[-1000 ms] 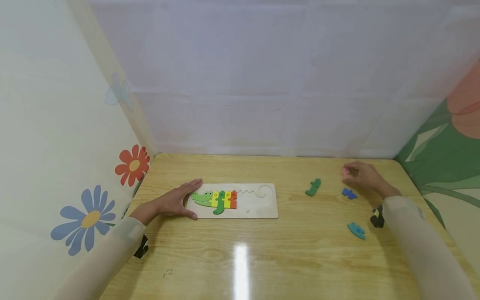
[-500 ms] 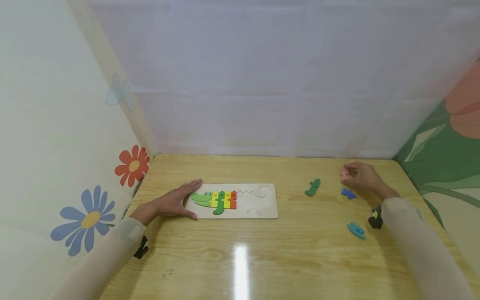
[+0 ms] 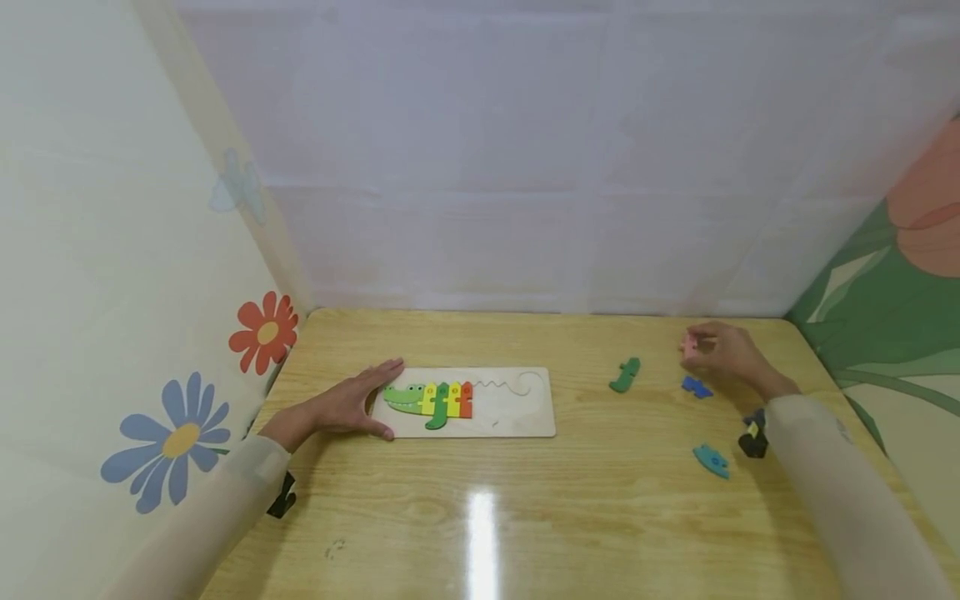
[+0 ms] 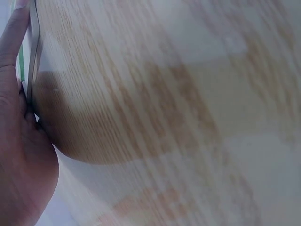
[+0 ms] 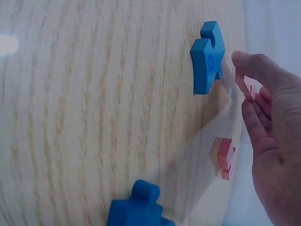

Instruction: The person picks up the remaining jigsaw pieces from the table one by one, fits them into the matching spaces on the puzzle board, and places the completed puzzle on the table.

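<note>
On woodgrain tabletop (image 3: 600,500), left fingers (image 3: 380,372) spread against a rectangular board (image 3: 517,417); right fingers (image 5: 256,123) pinch a notched pink piece (image 5: 241,82), as before.

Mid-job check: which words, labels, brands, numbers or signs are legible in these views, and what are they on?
None can be read.
Blue piece: round mark, too blurred to read.
Crocodile pieces: round marks, too small.
Teal piece: round mark, too small.
Right sleeve: faint mark, unreadable.
Table: faint dark marks, unreadable.
</note>
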The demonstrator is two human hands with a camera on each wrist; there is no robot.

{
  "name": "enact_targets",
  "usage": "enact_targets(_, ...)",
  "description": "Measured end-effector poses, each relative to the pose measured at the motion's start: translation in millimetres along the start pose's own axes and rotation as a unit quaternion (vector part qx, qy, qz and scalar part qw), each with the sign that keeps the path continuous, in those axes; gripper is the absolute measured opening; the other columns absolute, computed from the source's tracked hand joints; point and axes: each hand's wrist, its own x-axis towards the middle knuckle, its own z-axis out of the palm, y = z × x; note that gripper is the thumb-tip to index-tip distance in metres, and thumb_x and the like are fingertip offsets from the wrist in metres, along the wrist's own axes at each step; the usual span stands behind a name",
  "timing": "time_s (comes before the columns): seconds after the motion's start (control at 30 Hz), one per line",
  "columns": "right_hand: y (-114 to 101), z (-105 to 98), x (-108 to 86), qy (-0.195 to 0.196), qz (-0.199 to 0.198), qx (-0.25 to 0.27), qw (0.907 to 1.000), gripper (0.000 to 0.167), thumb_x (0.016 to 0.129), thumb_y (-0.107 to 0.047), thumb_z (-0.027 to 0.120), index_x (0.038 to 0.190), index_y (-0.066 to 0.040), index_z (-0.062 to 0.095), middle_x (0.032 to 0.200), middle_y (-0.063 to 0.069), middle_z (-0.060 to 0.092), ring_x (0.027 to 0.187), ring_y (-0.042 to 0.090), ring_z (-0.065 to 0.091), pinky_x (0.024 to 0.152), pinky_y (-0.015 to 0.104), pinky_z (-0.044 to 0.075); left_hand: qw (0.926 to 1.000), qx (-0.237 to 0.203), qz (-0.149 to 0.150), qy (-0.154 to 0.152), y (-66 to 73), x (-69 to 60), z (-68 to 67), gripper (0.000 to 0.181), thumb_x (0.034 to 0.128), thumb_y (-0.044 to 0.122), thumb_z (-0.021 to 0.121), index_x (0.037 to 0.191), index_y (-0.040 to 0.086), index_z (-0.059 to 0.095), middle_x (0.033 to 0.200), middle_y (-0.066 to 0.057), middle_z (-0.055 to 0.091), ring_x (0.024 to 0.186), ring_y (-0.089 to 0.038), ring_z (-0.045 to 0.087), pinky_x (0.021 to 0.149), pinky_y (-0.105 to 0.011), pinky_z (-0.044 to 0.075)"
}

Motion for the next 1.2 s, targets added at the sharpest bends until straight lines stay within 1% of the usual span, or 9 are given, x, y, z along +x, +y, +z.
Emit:
enact_targets(0.13,-2.5,-0.6,-1.3,-0.007,-0.008,0.005,0.9999,0.073,0.078,-0.017,0.095,0.134,0.017,0.061,0.130,0.038,0.064,0.121,0.056,0.061,0.105,0.066,0.049,1.0000,0.004,0.000,0.001,-1.1,-0.4,0.2,0.124,0.0786,0.059,0.089,0.169,0.007,0.023,0.177,-0.015,0.017,0.162,-0.042,0.017,0.128,-0.065,0.016)
enact_targets(0.27,-4.6,-1.0,-1.8,-0.015,-0.004,0.005,0.9999,0.075,0.079,-0.018,0.095,0.135,0.017,0.060,0.131,0.037,0.063,0.122,0.055,0.060,0.106,0.066,0.049,1.0000,0.003,0.000,0.000,-0.7,-0.2,0.0,0.123,0.0786,0.060,0.089,0.169,0.007,0.023,0.177,-0.015,0.017,0.162,-0.042,0.017,0.128,-0.065,0.016)
enact_targets(0.37,-6.8,-0.8,-1.7,-0.012,-0.010,0.004,0.9999,0.074,0.078,-0.017,0.095,0.135,0.016,0.061,0.131,0.037,0.064,0.121,0.054,0.061,0.105,0.065,0.049,1.0000,0.005,0.000,-0.001,-0.6,0.0,-0.3,0.124,0.0786,0.060,0.089,0.169,0.007,0.023,0.177,-0.015,0.016,0.162,-0.042,0.017,0.128,-0.065,0.016)
enact_targets(0.5,-10.3,0.2,-1.1,-0.005,-0.028,0.008,0.9996,0.071,0.077,-0.014,0.096,0.132,0.017,0.063,0.126,0.037,0.066,0.117,0.054,0.064,0.102,0.065,0.051,1.0000,0.005,0.003,0.000,-0.5,0.1,-0.8,0.124,0.0783,0.060,0.089,0.169,0.006,0.023,0.177,-0.015,0.016,0.162,-0.042,0.017,0.128,-0.065,0.016)
enact_targets(0.63,-12.1,1.6,0.3,0.003,-0.041,0.009,0.9991,0.071,0.076,-0.014,0.097,0.130,0.018,0.064,0.124,0.036,0.068,0.116,0.052,0.065,0.102,0.064,0.052,1.0000,0.003,0.004,0.000,-0.3,0.5,-1.1,0.124,0.0781,0.060,0.089,0.169,0.006,0.023,0.177,-0.015,0.017,0.161,-0.042,0.018,0.128,-0.065,0.016)
enact_targets(0.73,-14.1,1.7,1.0,-0.003,-0.041,0.013,0.9991,0.073,0.076,-0.016,0.098,0.130,0.018,0.063,0.126,0.037,0.067,0.117,0.053,0.064,0.103,0.063,0.052,1.0000,0.000,0.004,0.000,-0.3,0.8,-1.0,0.125,0.0778,0.059,0.089,0.169,0.006,0.023,0.177,-0.015,0.016,0.162,-0.041,0.017,0.129,-0.064,0.016)
enact_targets(0.87,-16.9,1.5,1.6,-0.015,-0.031,0.020,0.9992,0.072,0.076,-0.014,0.096,0.132,0.018,0.062,0.129,0.038,0.065,0.119,0.053,0.064,0.102,0.060,0.054,1.0000,-0.002,0.002,0.001,-0.8,0.8,-0.2,0.124,0.0780,0.059,0.089,0.169,0.007,0.022,0.177,-0.015,0.016,0.162,-0.041,0.016,0.129,-0.064,0.015)
enact_targets(1.03,-19.5,3.2,0.9,-0.016,-0.032,0.017,0.9992,0.071,0.077,-0.013,0.095,0.132,0.017,0.062,0.131,0.038,0.064,0.120,0.054,0.063,0.102,0.061,0.054,1.0000,0.000,0.001,0.001,0.0,0.4,-0.2,0.124,0.0783,0.058,0.090,0.169,0.007,0.023,0.177,-0.015,0.016,0.162,-0.041,0.016,0.129,-0.064,0.015)
enact_targets(1.2,-25.1,3.6,0.9,-0.020,-0.035,0.028,0.9988,0.071,0.077,-0.010,0.095,0.133,0.016,0.061,0.132,0.038,0.063,0.119,0.053,0.064,0.101,0.060,0.055,1.0000,-0.003,0.000,0.002,3.3,-1.2,-1.0,0.124,0.0781,0.058,0.090,0.169,0.007,0.023,0.177,-0.015,0.016,0.162,-0.042,0.016,0.129,-0.064,0.015)
